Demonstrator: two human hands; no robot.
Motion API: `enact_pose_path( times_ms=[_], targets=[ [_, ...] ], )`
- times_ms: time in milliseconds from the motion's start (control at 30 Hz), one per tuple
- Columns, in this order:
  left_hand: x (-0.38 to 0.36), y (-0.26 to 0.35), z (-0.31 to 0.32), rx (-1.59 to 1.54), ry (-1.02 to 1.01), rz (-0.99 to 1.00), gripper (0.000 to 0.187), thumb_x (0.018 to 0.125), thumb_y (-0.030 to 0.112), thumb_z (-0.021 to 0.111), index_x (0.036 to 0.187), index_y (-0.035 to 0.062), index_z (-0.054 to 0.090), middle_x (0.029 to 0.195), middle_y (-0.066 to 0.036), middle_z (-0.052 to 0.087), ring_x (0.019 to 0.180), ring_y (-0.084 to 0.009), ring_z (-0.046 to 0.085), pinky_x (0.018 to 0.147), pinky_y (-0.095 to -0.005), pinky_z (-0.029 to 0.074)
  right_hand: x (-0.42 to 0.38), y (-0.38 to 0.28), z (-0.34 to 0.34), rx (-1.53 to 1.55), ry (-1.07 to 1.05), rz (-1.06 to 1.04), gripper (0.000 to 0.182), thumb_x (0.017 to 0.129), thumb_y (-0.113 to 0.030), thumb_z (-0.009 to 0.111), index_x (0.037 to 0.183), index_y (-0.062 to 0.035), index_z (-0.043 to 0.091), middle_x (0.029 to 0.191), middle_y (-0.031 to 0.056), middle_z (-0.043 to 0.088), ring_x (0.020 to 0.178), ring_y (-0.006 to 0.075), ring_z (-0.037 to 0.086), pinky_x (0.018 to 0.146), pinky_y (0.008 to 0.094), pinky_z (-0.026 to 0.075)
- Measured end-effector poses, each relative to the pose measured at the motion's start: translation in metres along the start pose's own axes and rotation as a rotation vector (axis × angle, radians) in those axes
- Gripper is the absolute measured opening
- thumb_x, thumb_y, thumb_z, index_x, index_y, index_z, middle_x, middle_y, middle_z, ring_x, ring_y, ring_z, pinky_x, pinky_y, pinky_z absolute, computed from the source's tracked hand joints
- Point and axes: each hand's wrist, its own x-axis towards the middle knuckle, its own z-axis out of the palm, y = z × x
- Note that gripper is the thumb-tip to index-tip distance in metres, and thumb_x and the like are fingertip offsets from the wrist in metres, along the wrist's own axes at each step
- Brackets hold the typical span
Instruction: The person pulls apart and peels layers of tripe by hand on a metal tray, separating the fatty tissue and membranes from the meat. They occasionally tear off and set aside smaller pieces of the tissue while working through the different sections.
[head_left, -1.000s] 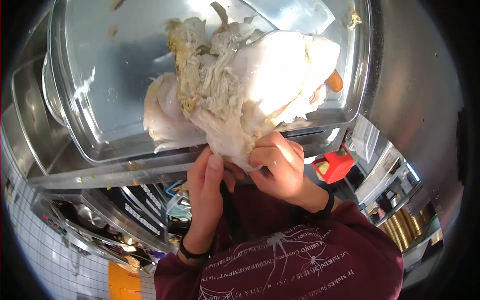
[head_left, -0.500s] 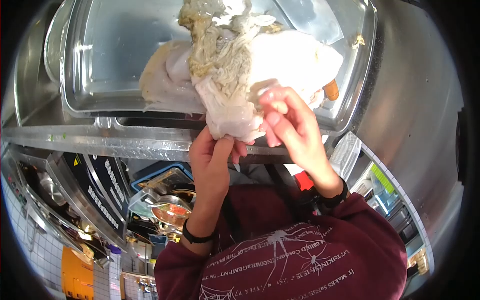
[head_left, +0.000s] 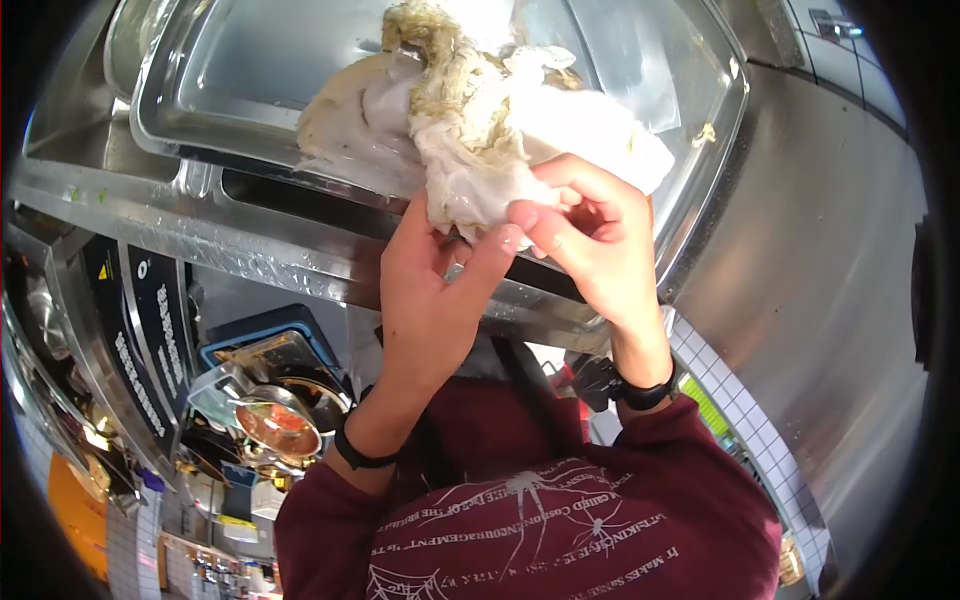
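A wet, pale piece of offal [head_left: 475, 170], wrinkled and yellowish further up and looking like tripe, hangs over the near edge of a metal tray [head_left: 165, 140]. My left hand [head_left: 435, 290] grips its lower left edge, thumb in front and some fingers hidden behind. At its lower right edge my right hand [head_left: 600, 235] pinches the same piece between thumb and curled fingers. Both thumbs are close together. More smooth white offal lies in the tray, one lump [head_left: 360, 110] to the left and another [head_left: 590, 130], brightly lit, to the right.
A steel counter edge [head_left: 260, 240] runs beneath the tray. To the right is a steel surface [head_left: 800, 250]. Below left, a metal bowl with red contents [head_left: 275, 430] stands among other containers. A small scrap [head_left: 704, 134] lies on the tray's right side.
My right hand has closed on the offal's edge, its fingers looser before. My left thumb has swung right toward the right thumb. A brown handle-like piece at the tray's right is now hidden.
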Motion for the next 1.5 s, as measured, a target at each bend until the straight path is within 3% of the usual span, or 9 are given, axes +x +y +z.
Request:
enact_pose_path(
  times_ms=[200,333,667,733,833,1067,1100,1267,1500],
  targets=[
    [0.003,-0.005,-0.002,-0.118,0.021,0.008,0.031,0.086,0.002,0.059,0.116,-0.0032,0.052,0.103,-0.004,0.059,0.085,-0.0047,0.051,0.072,-0.0192,0.041,0.005,-0.009,-0.006,-0.322,0.19,-0.11,0.009,0.085,-0.003,0.068,0.092,0.0011,0.065,0.082,-0.0016,0.06,0.069,0.004,0.051,0.059,0.018,0.039],
    [-0.001,-0.002,-0.005,-0.166,0.028,-0.06,0.021,0.088,0.006,0.058,0.108,-0.0009,0.054,0.093,-0.001,0.058,0.074,-0.0024,0.047,0.065,-0.0172,0.039,0.017,-0.006,-0.013,-0.546,0.242,-0.408,0.014,0.084,-0.01,0.069,0.092,-0.0004,0.064,0.092,0.0024,0.062,0.078,0.0068,0.053,0.065,0.0222,0.044],
    [-0.006,-0.013,-0.012,-0.051,0.064,0.146,0.019,0.098,0.016,0.048,0.1,-0.0011,0.056,0.086,0.003,0.056,0.078,-0.0031,0.045,0.069,-0.0194,0.038,0.025,-0.004,0.007,0.168,0.274,-0.127,0.022,0.097,-0.019,0.053,0.107,-0.0013,0.059,0.096,0.0036,0.064,0.087,0.0092,0.059,0.078,0.0223,0.045],
    [-0.006,-0.012,-0.012,-0.169,0.03,0.164,0.026,0.099,0.017,0.046,0.113,-0.004,0.053,0.105,-0.005,0.059,0.103,-0.011,0.051,0.095,-0.0269,0.037,0.026,-0.007,0.013,0.329,0.282,-0.024,0.026,0.097,-0.022,0.052,0.112,-0.0006,0.057,0.102,0.0062,0.064,0.091,0.0126,0.061,0.081,0.0249,0.047],
    [0.002,-0.006,-0.004,-0.165,0.089,0.191,0.022,0.1,0.017,0.044,0.103,-0.0008,0.056,0.089,0.002,0.053,0.081,-0.0037,0.042,0.071,-0.0196,0.038,0.025,-0.009,0.018,0.394,0.248,0.046,0.028,0.097,-0.022,0.051,0.114,0.0,0.056,0.103,0.0057,0.063,0.091,0.0109,0.06,0.08,0.0246,0.047],
    [0.022,-0.003,0.008,-0.006,0.221,0.301,0.024,0.1,0.019,0.043,0.094,0.0001,0.055,0.08,0.004,0.051,0.073,-0.0035,0.039,0.064,-0.0212,0.036,0.014,-0.007,0.019,-0.22,0.027,-0.142,0.031,0.085,-0.017,0.068,0.108,-0.0031,0.055,0.092,0.0046,0.061,0.091,0.0105,0.054,0.084,0.027,0.043],
    [0.023,-0.006,0.007,-0.002,0.209,0.26,0.025,0.1,0.019,0.043,0.097,-0.0012,0.057,0.087,0.001,0.054,0.081,-0.0053,0.045,0.072,-0.0228,0.039,0.015,-0.008,0.019,-0.3,0.037,-0.178,0.031,0.081,-0.013,0.071,0.106,-0.0022,0.056,0.091,0.0049,0.061,0.092,0.0113,0.054,0.085,0.0273,0.043],
    [0.024,-0.011,0.007,-0.144,0.175,0.129,0.027,0.099,0.02,0.046,0.099,-0.0032,0.06,0.094,-0.004,0.06,0.087,-0.009,0.055,0.079,-0.026,0.046,0.026,-0.002,0.0,-0.315,0.066,-0.133,0.018,0.083,-0.011,0.069,0.096,-0.0025,0.06,0.09,0.0009,0.061,0.086,0.0082,0.054,0.078,0.0247,0.044],
    [0.026,-0.005,0.004,-0.443,0.274,0.029,0.035,0.096,0.024,0.048,0.112,-0.0055,0.055,0.108,-0.012,0.061,0.098,-0.0207,0.062,0.086,-0.0338,0.05,0.045,0.014,-0.021,0.152,0.036,-0.047,0.016,0.085,-0.008,0.067,0.099,-0.0027,0.061,0.091,-0.0006,0.061,0.084,0.0057,0.055,0.073,0.0219,0.046]
  ],
)
